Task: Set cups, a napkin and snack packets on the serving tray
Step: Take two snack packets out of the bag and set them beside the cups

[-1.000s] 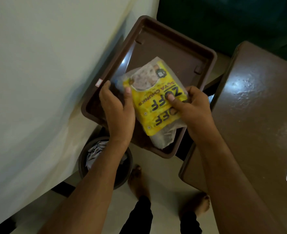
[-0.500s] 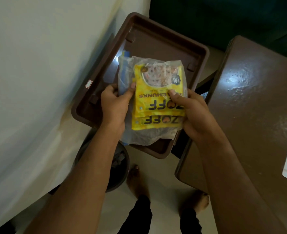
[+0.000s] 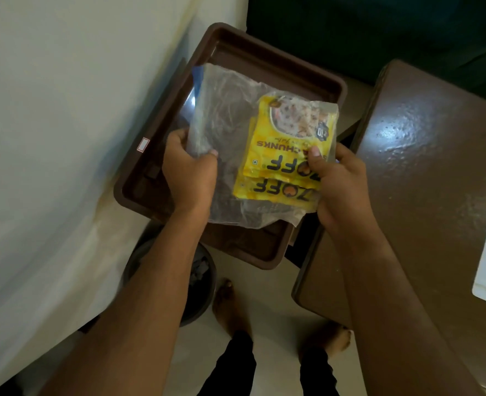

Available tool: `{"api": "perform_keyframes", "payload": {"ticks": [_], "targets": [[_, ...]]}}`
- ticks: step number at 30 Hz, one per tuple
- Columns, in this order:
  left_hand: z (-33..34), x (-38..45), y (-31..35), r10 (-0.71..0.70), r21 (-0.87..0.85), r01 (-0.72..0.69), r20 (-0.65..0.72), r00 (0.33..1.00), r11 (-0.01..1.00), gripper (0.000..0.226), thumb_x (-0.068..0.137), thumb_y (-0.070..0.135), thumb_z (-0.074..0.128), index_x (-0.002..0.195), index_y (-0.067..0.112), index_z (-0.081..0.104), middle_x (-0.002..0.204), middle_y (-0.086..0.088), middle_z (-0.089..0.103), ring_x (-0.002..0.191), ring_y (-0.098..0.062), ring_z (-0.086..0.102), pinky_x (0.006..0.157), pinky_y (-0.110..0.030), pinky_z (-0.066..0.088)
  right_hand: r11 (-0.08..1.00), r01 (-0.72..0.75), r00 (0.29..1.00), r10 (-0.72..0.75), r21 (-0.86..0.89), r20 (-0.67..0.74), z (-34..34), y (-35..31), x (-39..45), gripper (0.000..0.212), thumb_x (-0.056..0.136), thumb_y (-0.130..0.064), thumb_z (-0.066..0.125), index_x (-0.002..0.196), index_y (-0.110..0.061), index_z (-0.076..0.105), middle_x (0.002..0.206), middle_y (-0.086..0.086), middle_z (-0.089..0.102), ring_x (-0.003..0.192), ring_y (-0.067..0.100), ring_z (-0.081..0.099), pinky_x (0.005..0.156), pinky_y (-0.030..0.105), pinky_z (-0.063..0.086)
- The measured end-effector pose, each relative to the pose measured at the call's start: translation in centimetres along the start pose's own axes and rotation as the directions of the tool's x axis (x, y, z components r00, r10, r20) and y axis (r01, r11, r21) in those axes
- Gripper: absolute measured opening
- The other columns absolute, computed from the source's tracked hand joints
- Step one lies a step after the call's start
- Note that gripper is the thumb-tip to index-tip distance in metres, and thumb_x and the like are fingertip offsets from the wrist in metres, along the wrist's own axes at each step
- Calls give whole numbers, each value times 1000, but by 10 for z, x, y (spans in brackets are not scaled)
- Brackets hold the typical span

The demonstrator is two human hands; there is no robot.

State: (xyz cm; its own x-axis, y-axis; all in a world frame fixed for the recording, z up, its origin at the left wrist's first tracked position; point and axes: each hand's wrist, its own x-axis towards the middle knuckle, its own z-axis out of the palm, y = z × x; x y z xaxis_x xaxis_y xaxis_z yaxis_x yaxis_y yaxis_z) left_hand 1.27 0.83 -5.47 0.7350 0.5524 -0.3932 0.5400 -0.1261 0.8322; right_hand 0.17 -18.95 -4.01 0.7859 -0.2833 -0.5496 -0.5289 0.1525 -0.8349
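Yellow snack packets (image 3: 287, 155) in a clear bag (image 3: 224, 118), held above the brown tray (image 3: 267, 64) — light, crinkly, slippery; left hand (image 3: 189, 172) pinching the bag's edge, right hand (image 3: 341, 184) fingers curled round the packets — best gripped at edges

Left hand (image 3: 189, 174): reaching in from 7 o'clock on a bare forearm, fingers curling inward, thumb pinching against the forefinger toward 3 o'clock. Right hand (image 3: 340, 185): coming in from 5 o'clock on a bare forearm, thumb pressing forward toward 11 o'clock, remaining fingers wrapping underneath and hidden. Both grips are sitting level and near each other, palms facing inward. Bare feet and dark trouser legs are showing at 6 o'clock.
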Motion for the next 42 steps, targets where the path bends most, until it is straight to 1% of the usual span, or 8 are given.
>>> {"api": "perform_keyframes", "payload": {"ticks": [4, 10, 13, 17, 22, 29, 38, 42], "targets": [[4, -11, 1, 171, 349, -120, -117, 978, 929, 77, 73, 19, 90, 138, 20, 50, 146, -5, 47, 139, -30, 39, 111, -52, 35, 999, -6, 998, 8, 48, -57, 0, 0, -2, 21, 100, -6, 64, 120, 0, 67, 89, 12, 73, 92, 37, 73, 86, 64, 61], [4, -42, -14, 285, 305, -222, -181, 941, 926, 57, 83, 37, 81, 128, 13, 55, 132, -8, 51, 123, -21, 48, 96, -28, 41, 985, -41, 954, 89, 167, -286, 4, 5, 1, 12, 95, -5, 71, 103, 3, 68, 94, 17, 75, 95, 36, 77, 82, 63, 62], [2, -62, -15, 181, 148, -152, -201, 963, 977, 35, 89, 56, 65, 83, 22, 66, 81, 9, 68, 73, -4, 63, 65, -30, 51, 939, -67, 935, 176, 336, -306, 10, 4, 1, 13, 91, 2, 68, 103, 8, 70, 100, 20, 76, 93, 35, 77, 83, 66, 61], [6, -82, -13, -138, 187, 122, 77, 987, 975, 80, 85, 84, 44, 59, 13, 70, 56, -3, 71, 53, -20, 70, 66, -40, 57, 887, -133, 942, 252, 441, -222, 20, 7, -10, 19, 89, 9, 66, 107, 7, 71, 110, 26, 76, 99, 39, 77, 91, 61, 60], [18, -85, -7, -242, -252, 355, 388, 889, 900, 39, 97, 32, 74, 131, 14, 66, 119, -7, 78, 109, -25, 77, 91, -42, 64, 985, -94, 986, 113, 145, -126, 25, 21, -30, 20, 82, 1, 82, 75, -9, 67, 80, 10, 77, 82, 26, 78, 75, 41, 66], [27, -79, -2, -268, -498, 380, 284, 921, 779, 49, 84, -28, 49, 119, 2, 67, 110, -20, 75, 101, -35, 75, 79, -39, 65, 998, 3, 992, -11, -65, -127, 21, 21, -45, 25, 84, -12, 81, 75, 2, 62, 88, 39, 65, 81, 50, 71, 63, 56, 64], [34, -85, -3, -255, -541, 336, 220, 941, 771, 48, 75, -27, 45, 105, 3, 69, 91, -9, 70, 87, -27, 70, 60, -27, 60, 996, -73, 993, 77, 53, -89, -3, 6, -39, 52, 87, -12, 83, 128, -7, 53, 99, 4, 73, 88, 21, 80, 71, 34, 66], [28, -88, 5, -254, -585, 466, 410, 876, 664, 41, 88, 3, 71, 129, 5, 68, 121, -11, 78, 110, -30, 76, 86, -42, 65, 970, -179, 984, 180, 167, 8, -8, 1, -36, 58, 82, 13, 77, 134, 2, 54, 105, 11, 76, 92, 23, 79, 69, 28, 64]]}}
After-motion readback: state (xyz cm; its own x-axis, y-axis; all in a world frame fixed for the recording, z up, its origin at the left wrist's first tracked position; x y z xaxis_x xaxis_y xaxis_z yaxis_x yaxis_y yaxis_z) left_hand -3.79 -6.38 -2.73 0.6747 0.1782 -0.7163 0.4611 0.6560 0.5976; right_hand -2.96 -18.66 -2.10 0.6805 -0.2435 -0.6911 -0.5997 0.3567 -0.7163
